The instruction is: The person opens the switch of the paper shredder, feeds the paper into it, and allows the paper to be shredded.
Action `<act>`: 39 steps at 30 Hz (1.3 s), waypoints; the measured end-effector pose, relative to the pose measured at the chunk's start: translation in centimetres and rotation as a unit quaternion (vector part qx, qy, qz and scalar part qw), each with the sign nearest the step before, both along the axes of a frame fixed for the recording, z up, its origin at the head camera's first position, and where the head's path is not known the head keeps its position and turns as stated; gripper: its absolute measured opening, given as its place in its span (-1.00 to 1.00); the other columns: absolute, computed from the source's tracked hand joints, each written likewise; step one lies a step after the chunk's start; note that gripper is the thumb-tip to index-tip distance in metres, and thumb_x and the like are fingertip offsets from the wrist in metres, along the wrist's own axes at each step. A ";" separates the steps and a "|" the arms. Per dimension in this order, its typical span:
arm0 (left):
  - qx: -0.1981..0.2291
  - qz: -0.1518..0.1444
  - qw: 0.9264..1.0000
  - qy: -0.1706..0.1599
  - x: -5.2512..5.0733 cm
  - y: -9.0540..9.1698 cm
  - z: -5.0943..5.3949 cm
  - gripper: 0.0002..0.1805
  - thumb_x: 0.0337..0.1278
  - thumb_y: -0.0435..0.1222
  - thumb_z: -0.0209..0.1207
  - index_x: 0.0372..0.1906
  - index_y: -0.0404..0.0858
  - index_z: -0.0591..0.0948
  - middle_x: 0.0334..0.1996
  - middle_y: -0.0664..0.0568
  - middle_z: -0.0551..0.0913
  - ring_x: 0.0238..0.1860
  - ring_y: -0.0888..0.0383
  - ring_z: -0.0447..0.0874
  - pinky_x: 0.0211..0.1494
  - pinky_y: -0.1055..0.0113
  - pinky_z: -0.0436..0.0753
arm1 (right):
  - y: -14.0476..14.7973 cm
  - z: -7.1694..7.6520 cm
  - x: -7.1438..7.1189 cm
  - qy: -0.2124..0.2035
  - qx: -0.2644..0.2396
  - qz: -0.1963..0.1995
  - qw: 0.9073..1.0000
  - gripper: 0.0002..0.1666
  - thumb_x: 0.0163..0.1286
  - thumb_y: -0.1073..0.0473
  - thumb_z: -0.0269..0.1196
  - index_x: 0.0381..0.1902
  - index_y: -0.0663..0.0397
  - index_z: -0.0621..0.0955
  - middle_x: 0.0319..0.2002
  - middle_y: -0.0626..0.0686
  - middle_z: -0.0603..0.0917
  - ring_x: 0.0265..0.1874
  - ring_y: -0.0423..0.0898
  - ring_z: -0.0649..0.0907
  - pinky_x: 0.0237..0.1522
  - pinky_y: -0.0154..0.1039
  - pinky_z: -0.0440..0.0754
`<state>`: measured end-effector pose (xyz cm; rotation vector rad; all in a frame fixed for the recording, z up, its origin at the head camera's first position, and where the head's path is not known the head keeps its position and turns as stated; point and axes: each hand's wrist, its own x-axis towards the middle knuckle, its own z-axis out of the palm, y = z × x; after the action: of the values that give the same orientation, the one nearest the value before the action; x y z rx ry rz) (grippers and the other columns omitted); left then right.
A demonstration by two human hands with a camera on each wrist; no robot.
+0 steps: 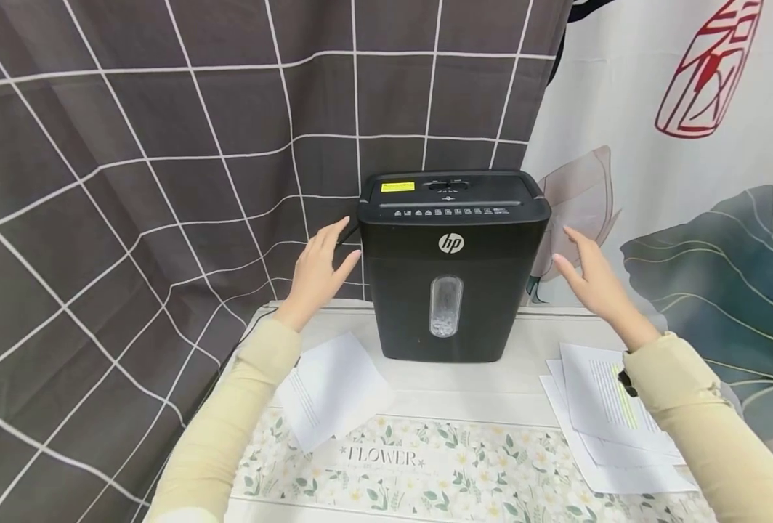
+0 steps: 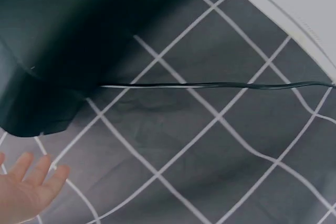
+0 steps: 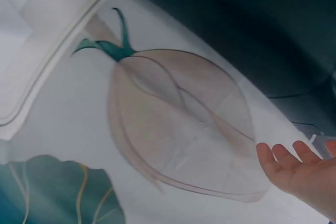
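A black HP paper shredder [image 1: 406, 290] stands upright at the back of the table, its small front window showing white shreds near the bottom. My left hand [image 1: 314, 272] is beside the shredder's left side, fingers extended and holding nothing. On the other side, my right hand [image 1: 592, 283] hovers apart from the shredder, thumb and fingers spread. The left wrist view shows the left hand [image 2: 31, 187] below a dark corner of the shredder [image 2: 37, 103]. In the right wrist view the right hand [image 3: 299, 171] has relaxed fingers near the shredder's dark side [image 3: 236, 24].
Loose white sheets [image 1: 337, 392] lie at the table's left, and a stack of printed papers [image 1: 602, 407] lies at the right. A thin black cord [image 2: 220, 85] runs from behind the shredder. A grid-patterned dark curtain [image 1: 229, 109] and a printed white curtain [image 1: 622, 94] hang behind.
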<state>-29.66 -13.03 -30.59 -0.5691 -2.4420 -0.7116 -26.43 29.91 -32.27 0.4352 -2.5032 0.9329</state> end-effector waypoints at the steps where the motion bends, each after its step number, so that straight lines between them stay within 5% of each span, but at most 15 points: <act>1: 0.004 -0.002 1.000 0.000 0.0 0.2 0.3 -0.36 0.30 -0.06 0.05 0.41 -0.12 0.21 0.33 -0.13 0.34 0.29 -0.13 0.35 0.25 -0.07 0.43 | -0.2 0.4 -0.1 -0.002 -0.012 0.003 1.000 -0.31 0.50 0.09 -0.07 0.43 0.29 0.04 0.29 0.54 0.16 0.25 0.51 0.19 0.20 0.43 0.14; 7: 0.010 -0.019 1.000 -0.011 0.1 1.7 1.8 -0.38 0.29 -0.08 0.06 0.40 -0.12 0.24 0.34 -0.10 0.32 0.31 -0.12 0.33 0.22 -0.07 0.47 | -1.7 2.8 -0.5 0.022 -0.053 0.016 0.998 -0.35 0.49 0.11 -0.06 0.44 0.18 0.09 0.35 0.45 0.15 0.34 0.43 0.13 0.30 0.39 0.05; 14: -0.006 -0.022 1.000 -0.002 0.2 3.1 3.1 -0.38 0.27 -0.10 0.08 0.39 -0.16 0.26 0.35 -0.11 0.28 0.32 -0.12 0.30 0.24 -0.03 0.46 | -3.6 4.9 -2.3 0.108 0.004 0.032 0.994 -0.42 0.43 0.16 0.05 0.35 0.23 0.28 0.31 0.37 0.30 0.34 0.31 0.23 0.40 0.21 0.05; 18: -0.022 -0.028 0.999 0.003 0.2 3.8 4.0 -0.38 0.26 -0.09 0.08 0.39 -0.14 0.26 0.37 -0.11 0.26 0.34 -0.12 0.29 0.23 -0.05 0.47 | -4.5 6.0 -3.6 0.119 0.040 0.021 0.992 -0.45 0.42 0.17 0.06 0.29 0.31 0.33 0.25 0.42 0.35 0.29 0.35 0.27 0.38 0.21 0.08; 25: -0.063 -0.030 0.998 0.012 -0.1 5.0 5.8 -0.40 0.26 -0.09 0.08 0.36 -0.13 0.30 0.34 -0.10 0.31 0.32 -0.10 0.31 0.24 -0.03 0.46 | -5.0 7.3 -5.2 0.052 0.083 0.008 0.995 -0.48 0.43 0.17 0.05 0.25 0.37 0.36 0.26 0.43 0.31 0.30 0.37 0.23 0.38 0.23 0.07; 32: -0.107 -0.041 0.993 0.022 -0.7 6.8 8.5 -0.44 0.28 -0.06 0.05 0.34 -0.14 0.34 0.28 -0.06 0.38 0.28 -0.05 0.36 0.27 0.07 0.45 | -5.1 8.6 -7.0 -0.021 0.116 0.038 0.992 -0.51 0.45 0.19 0.02 0.20 0.44 0.38 0.25 0.48 0.31 0.30 0.40 0.22 0.38 0.22 0.07; 39: -0.157 -0.019 0.987 -0.028 -2.5 9.3 11.3 -0.49 0.32 -0.03 -0.01 0.29 -0.15 0.40 0.24 -0.05 0.44 0.22 -0.03 0.44 0.19 0.11 0.51 | -5.7 9.4 -7.6 -0.068 0.172 0.048 0.982 -0.48 0.47 0.14 -0.02 0.21 0.47 0.37 0.26 0.50 0.28 0.31 0.37 0.21 0.38 0.22 0.06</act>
<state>-32.14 -3.71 -19.24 -0.7253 -2.6222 -0.3608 -34.01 24.21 -22.87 0.6228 -2.7999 0.5769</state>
